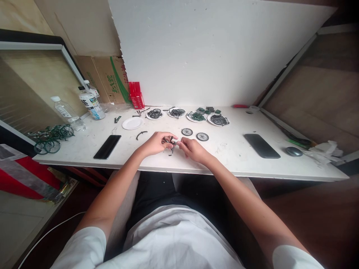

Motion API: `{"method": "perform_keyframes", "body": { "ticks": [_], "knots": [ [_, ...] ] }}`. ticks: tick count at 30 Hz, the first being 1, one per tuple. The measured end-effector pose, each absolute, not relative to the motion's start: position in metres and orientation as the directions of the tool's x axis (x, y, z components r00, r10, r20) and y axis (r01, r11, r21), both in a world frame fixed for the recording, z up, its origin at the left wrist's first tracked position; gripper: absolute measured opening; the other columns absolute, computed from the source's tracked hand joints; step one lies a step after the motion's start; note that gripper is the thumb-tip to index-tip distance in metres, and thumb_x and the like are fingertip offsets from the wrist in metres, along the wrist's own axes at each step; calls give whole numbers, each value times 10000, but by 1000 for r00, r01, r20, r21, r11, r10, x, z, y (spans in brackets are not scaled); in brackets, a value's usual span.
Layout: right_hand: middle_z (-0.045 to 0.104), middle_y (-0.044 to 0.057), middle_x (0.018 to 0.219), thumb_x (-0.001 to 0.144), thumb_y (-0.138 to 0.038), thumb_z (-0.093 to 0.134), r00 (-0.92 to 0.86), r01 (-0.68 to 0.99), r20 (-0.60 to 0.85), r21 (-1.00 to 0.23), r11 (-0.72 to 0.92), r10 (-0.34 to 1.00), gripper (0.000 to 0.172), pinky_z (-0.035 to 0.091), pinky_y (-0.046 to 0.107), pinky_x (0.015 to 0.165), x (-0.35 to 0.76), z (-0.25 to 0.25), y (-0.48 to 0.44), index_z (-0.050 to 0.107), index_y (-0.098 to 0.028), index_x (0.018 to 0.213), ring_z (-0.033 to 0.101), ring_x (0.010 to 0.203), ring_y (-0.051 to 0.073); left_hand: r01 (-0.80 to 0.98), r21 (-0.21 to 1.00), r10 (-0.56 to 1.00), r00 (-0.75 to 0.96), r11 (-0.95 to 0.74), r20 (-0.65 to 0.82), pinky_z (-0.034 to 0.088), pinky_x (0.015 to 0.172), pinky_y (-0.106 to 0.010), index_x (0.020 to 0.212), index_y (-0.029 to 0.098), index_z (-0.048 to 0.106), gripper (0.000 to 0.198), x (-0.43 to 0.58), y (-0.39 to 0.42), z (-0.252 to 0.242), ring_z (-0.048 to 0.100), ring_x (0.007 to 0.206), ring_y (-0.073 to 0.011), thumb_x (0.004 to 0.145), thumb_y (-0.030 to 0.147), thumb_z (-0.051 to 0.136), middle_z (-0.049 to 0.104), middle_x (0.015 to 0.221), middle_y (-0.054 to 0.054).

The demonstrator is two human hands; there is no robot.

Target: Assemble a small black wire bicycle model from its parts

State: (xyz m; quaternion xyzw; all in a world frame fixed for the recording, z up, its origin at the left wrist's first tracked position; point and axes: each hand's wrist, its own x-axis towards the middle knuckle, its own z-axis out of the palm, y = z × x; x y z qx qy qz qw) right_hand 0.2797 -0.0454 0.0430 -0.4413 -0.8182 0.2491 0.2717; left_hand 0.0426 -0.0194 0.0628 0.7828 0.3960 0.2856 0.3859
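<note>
Head view: model-bicycle part held between both hands, nearer and to the right of the red box

Landmark = red box (pixel 136 95); sides as the wearer sees them. Small dark model-bicycle part (pixel 172 150) sits between the hands, box's near right; exact type unclear, mostly covered.

Left hand (pixel 158 143): fingers curled in, thumb and fingertips closed around the part. Right hand (pixel 193 149): thumb and forefinger pinched at its right side, no visible gap. My read: left steadies, right works the small end; a fingertip grip suits something this slim.

Orientation: exposed end points down toward the wearer. Long axis seems to run from the left fingertips to that end; rest hidden, can't confirm.

Two spoked wheels (pixel 187 132) (pixel 202 136) lie flat, farther right of the box than the part, probably so they don't roll. Curved black strip (pixel 141 135), nearer than the box, arcs with its hollow toward the hands. Parts plates (pixel 193 120) line up right of the box, likely to keep kinds apart.
</note>
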Motion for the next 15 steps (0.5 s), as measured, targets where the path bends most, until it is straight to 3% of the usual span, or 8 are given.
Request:
{"method": "perform_keyframes", "body": {
  "ticks": [15],
  "knots": [
    [641, -3, 597, 1116, -488, 409, -462, 593, 248, -628, 505, 851, 389, 401, 280, 662, 279, 39, -44, 534, -234, 849, 591, 586, 174, 409, 819, 841, 519, -402, 154, 579, 785, -301, 1285, 215, 760, 419, 42, -18, 61, 723, 913, -212, 871, 267, 724, 759, 961, -77]
  ]
}}
